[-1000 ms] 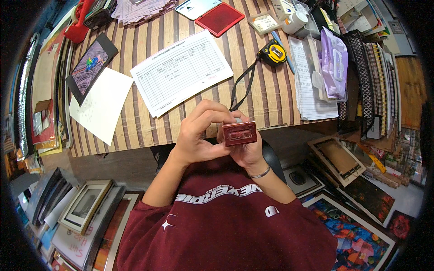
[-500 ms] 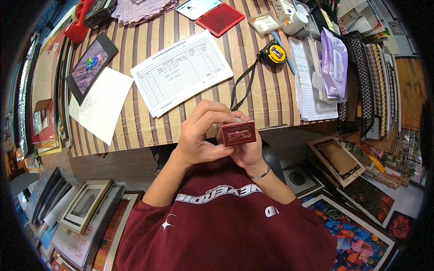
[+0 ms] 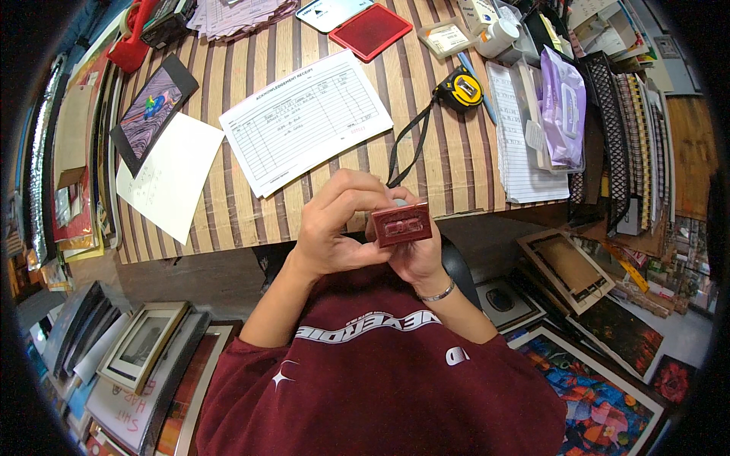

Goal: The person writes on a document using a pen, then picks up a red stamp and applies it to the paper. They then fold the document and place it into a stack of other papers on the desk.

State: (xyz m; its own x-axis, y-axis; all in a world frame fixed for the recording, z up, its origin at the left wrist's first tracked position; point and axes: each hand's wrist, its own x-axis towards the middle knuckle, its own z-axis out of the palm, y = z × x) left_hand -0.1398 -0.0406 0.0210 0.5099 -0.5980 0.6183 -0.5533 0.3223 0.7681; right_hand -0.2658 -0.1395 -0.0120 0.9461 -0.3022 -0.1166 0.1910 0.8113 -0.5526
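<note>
In front of my chest, just off the table's near edge, I hold a rubber stamp with both hands. Its rectangular, dark red face is turned up, with a raised border and a small block in the middle. My left hand pinches it from the left, thumb below and fingers curled over the top. From behind and beneath, my right hand grips its body, which is mostly hidden. Beyond my hands lies a pad of filled-in receipt forms. A red ink pad lies uncovered farther back.
A yellow and black tape measure with a black strap lies right of the forms. Lined paper and a purple wipes pack are at the right. A cream sheet and a dark patterned card lie left. Picture frames stand below.
The stamp has tilted very slightly in my hands, and my left fingers have shifted a little with it. Everything on the table stays put.
</note>
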